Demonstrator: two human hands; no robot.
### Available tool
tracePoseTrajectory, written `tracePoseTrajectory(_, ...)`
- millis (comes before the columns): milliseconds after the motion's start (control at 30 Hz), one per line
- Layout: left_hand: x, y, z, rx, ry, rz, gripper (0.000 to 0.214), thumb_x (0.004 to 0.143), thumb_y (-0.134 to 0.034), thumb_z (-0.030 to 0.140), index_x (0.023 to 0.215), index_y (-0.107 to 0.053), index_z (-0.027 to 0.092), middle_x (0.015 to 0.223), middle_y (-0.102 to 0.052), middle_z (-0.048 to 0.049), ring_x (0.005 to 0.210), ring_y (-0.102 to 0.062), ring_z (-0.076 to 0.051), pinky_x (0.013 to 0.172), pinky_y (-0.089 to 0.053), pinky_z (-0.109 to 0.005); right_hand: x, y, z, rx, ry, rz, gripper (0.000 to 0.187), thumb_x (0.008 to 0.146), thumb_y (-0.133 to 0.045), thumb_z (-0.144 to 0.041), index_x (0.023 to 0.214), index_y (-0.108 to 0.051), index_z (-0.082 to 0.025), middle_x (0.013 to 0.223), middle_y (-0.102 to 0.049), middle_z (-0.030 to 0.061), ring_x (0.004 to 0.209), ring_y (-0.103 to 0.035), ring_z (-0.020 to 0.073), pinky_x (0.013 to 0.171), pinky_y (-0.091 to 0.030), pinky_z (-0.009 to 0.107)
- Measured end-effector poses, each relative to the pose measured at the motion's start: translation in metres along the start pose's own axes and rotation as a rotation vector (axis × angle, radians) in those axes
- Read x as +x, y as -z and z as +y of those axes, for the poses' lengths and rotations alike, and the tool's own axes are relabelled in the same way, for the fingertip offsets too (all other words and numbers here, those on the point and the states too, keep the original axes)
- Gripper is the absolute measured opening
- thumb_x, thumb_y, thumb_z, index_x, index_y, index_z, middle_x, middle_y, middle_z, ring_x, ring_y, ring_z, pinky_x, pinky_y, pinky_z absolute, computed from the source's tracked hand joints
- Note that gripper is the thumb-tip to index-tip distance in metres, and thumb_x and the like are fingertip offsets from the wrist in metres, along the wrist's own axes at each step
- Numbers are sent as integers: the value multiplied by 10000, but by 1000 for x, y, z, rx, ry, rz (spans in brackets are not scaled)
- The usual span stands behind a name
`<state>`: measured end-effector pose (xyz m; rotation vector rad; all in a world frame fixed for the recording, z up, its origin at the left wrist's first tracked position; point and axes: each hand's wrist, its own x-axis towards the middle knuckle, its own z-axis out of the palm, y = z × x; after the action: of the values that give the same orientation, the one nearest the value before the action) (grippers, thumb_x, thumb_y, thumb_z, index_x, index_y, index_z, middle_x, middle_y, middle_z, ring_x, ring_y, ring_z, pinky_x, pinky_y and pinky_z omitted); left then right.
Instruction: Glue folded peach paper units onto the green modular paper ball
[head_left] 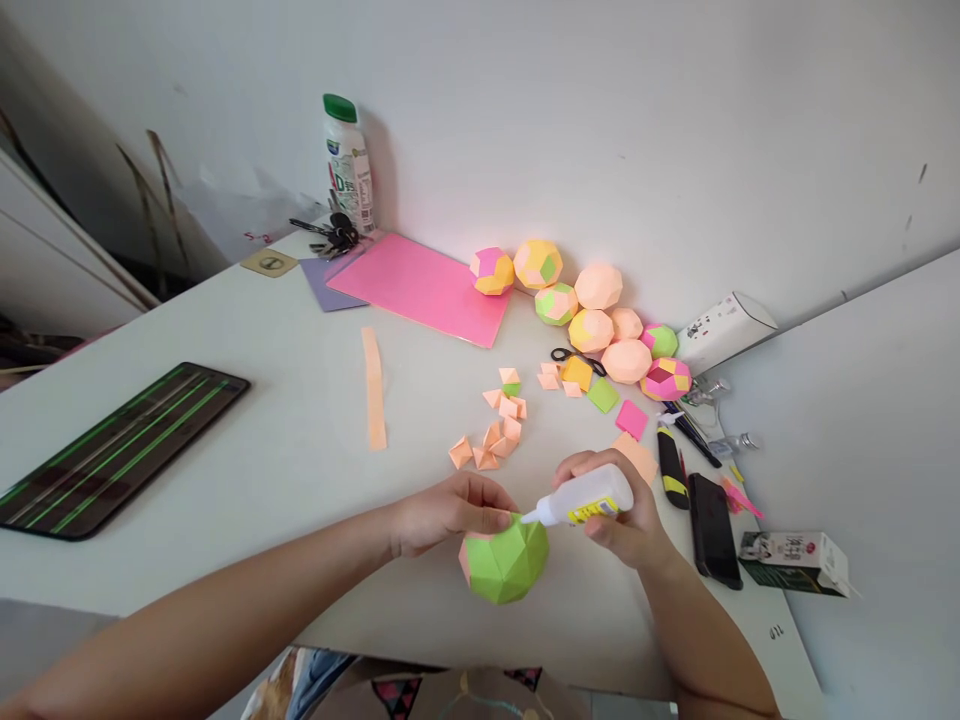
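Note:
Near the table's front edge, my left hand [457, 514] is closed on the top of a faceted paper ball [508, 562], mostly lime green with a peach patch at its left. My right hand [626, 515] grips a white glue bottle [585, 497] with a yellow label, tilted so that its nozzle tip meets the ball's upper edge. Whether glue is flowing cannot be seen. Just beyond my hands lie several small folded peach paper pieces [486, 458], with a green one [511, 389] among them.
Finished paper balls [600, 287] cluster by the wall, beside scissors [559, 354] and coloured paper squares [602, 394]. A pink sheet [427, 290], peach strip [373, 390] and tablet [120, 450] lie leftward. At right are a cutter [672, 468], phone [714, 530] and milk carton [795, 562].

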<state>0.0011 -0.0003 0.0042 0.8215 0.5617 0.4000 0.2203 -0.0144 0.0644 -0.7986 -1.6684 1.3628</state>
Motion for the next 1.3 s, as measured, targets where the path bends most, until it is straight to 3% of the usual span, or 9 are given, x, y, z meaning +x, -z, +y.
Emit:
tracePoseTrajectory(133, -1, 0, -2, -14, 12, -3, 222, 659, -739, 307, 809, -731, 145, 746, -689, -33, 722, -577, -151, 682, -415, -260, -2, -5, 0, -52, 37, -5, 338, 756, -690, -394, 1011, -533, -237, 906, -600, 68, 832, -561, 207, 639, -458, 329)
tracePoseTrajectory(633, -2, -2, 0, 10, 28, 36, 217, 639, -749, 313, 773, -731, 143, 666, -659, -10, 624, -540, -116, 597, -398, -231, -4, -13, 0, -193, 202, 68, 404, 711, -717, -452, 1015, -556, -241, 880, -625, 72, 788, -579, 197, 646, -498, 336)
tracePoseTrajectory(833, -2, -1, -1, 19, 25, 30, 213, 659, -735, 305, 792, -728, 139, 696, -671, -19, 653, -559, -126, 614, -408, -235, -7, -13, 0, -193, 194, 0, 440, 690, -735, -450, 1041, -560, -250, 854, -631, 61, 768, -577, 189, 629, -499, 316)
tracePoseTrajectory(1300, -3, -1, -1, 46, 43, 23, 205, 659, -725, 310, 794, -728, 155, 712, -684, -15, 669, -564, -135, 621, -411, -240, -8, -16, -3, -300, 259, -27, 466, 702, -723, -447, 1083, -527, -263, 897, -641, 85, 759, -610, 199, 625, -523, 331)
